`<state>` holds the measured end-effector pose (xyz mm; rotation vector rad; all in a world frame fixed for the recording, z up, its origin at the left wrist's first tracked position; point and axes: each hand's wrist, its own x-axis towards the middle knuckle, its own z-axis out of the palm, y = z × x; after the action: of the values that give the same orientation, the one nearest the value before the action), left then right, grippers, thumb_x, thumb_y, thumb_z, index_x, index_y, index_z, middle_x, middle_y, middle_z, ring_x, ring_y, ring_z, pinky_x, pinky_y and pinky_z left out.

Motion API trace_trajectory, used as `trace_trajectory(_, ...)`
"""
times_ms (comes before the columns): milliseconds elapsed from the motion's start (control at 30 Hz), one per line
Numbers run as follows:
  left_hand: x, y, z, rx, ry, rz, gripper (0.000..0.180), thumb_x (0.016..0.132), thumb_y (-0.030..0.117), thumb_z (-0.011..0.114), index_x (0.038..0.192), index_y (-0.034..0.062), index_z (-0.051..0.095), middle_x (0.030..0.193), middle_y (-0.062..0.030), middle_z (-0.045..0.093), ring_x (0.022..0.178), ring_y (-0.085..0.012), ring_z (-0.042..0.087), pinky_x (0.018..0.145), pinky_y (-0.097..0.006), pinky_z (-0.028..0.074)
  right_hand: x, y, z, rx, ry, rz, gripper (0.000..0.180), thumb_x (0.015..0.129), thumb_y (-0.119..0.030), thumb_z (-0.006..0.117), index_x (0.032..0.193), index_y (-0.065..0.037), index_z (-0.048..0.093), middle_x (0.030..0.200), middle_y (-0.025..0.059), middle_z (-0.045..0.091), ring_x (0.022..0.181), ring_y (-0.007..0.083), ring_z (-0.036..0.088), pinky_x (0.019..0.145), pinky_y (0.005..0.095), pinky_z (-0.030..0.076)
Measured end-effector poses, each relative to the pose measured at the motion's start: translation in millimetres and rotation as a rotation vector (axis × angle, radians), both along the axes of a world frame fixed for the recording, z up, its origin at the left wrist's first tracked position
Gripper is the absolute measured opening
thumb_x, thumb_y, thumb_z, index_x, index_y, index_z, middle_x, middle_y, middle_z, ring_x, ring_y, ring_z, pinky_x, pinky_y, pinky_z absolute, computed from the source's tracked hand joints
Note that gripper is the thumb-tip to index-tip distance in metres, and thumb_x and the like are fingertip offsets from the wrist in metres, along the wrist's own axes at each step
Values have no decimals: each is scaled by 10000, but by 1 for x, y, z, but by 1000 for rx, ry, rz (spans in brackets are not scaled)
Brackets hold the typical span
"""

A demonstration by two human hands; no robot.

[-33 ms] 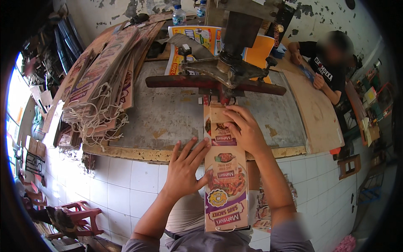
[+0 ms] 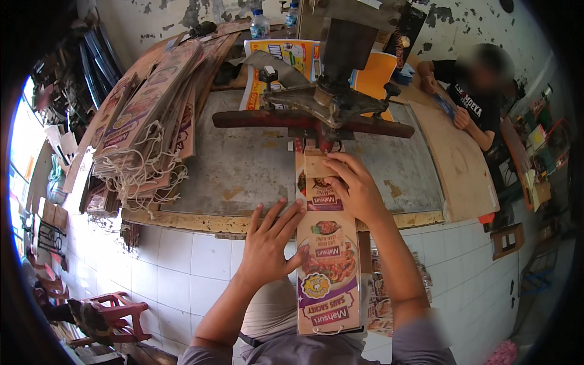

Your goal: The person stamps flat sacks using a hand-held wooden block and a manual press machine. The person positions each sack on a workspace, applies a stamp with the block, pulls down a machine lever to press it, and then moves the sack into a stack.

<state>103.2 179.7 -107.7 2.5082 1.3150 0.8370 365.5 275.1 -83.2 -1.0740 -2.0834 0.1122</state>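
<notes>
A long printed cardboard hanging strip [image 2: 328, 267] in tan and purple, with food pictures, lies lengthwise in front of me. Its far part rests on the metal-topped table, and its near end overhangs the edge toward my lap. My left hand [image 2: 271, 243] is open, fingers spread, touching the strip's left edge near the table edge. Across the strip's far part sits a small flat wooden block [image 2: 316, 166]. The thumb and fingers of my right hand [image 2: 356, 188] close on the block's right end. Just beyond it, the red tip of a dark metal press [image 2: 328, 115] hangs low.
A thick pile of similar strips with white strings [image 2: 146, 121] covers the table's left side. Printed posters [image 2: 292, 52] and water bottles [image 2: 260, 25] are behind the press. Another person [image 2: 480, 91] handles something blue at the right. A red stool [image 2: 118, 319] stands lower left.
Both hands, the strip and the block keep their places. The whole view shifts only very slightly.
</notes>
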Motion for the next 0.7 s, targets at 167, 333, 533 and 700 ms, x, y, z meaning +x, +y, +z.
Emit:
trace_trajectory(167, 3, 1, -4, 24, -2, -2, 701, 955, 430, 690, 1571, 110, 595, 1665, -79, 560, 1568, -352, 464, 1321, -620, 234, 3, -4, 0, 7, -46, -45, 371, 979, -127, 785, 1326, -23, 702, 1398, 132, 655, 1271, 367, 651, 1064, 478, 557)
trace_trajectory(333, 1, 0, -7, 22, -13, -10, 692, 966, 429, 681, 1569, 100, 597, 1679, -82, 546, 1577, -348, 460, 1315, -602, 248, 1, -15, -1, 12, -36, -49, 403, 972, -121, 796, 1353, -37, 696, 1406, 131, 650, 1289, 372, 647, 1064, 477, 554)
trace_trajectory(533, -20, -18, -17, 8, -12, 7, 715, 966, 414, 719, 1585, 87, 572, 1713, -94, 507, 1610, -323, 423, 1313, -584, 250, 17, -96, 12, -121, -50, 36, 422, 933, -42, 799, 1343, -44, 701, 1393, 138, 632, 1283, 372, 647, 1071, 485, 558)
trace_trajectory(700, -50, -41, -49, 47, 27, 166, 748, 949, 365, 751, 1594, 48, 547, 1735, -141, 467, 1653, -338, 351, 1351, -578, 152, 99, -144, 27, -271, 74, -115, 472, 863, 68, 821, 1312, -44, 728, 1384, 125, 646, 1264, 333, 669, 1075, 485, 563)
